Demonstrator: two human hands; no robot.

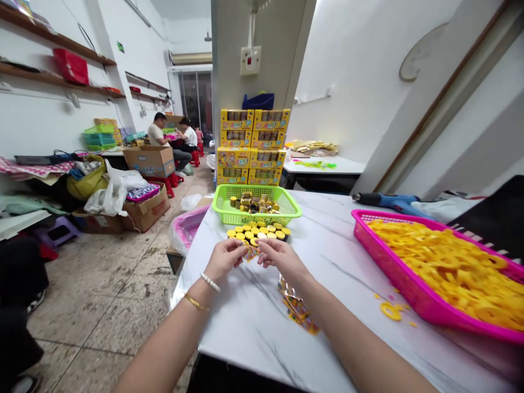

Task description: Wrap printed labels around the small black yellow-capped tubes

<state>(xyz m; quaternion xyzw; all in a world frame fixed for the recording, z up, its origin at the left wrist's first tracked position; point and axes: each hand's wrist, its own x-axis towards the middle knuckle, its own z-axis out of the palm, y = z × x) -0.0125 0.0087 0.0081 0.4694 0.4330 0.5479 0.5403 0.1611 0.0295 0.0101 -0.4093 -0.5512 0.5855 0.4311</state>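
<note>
Orange and bright: gripped a patterned piece [251, 254], apparently, between left hand [226, 256] and right hand [279, 256], fingertips pinched together, nearside of the green basket [292, 204]; needed light, even pressure, edges unbent.

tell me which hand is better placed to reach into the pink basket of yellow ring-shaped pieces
The right hand seems better placed: the pink basket of yellow ring-shaped pieces stands on its side of the table. The left hand is farther off and would likely have to cross the right arm.
</note>
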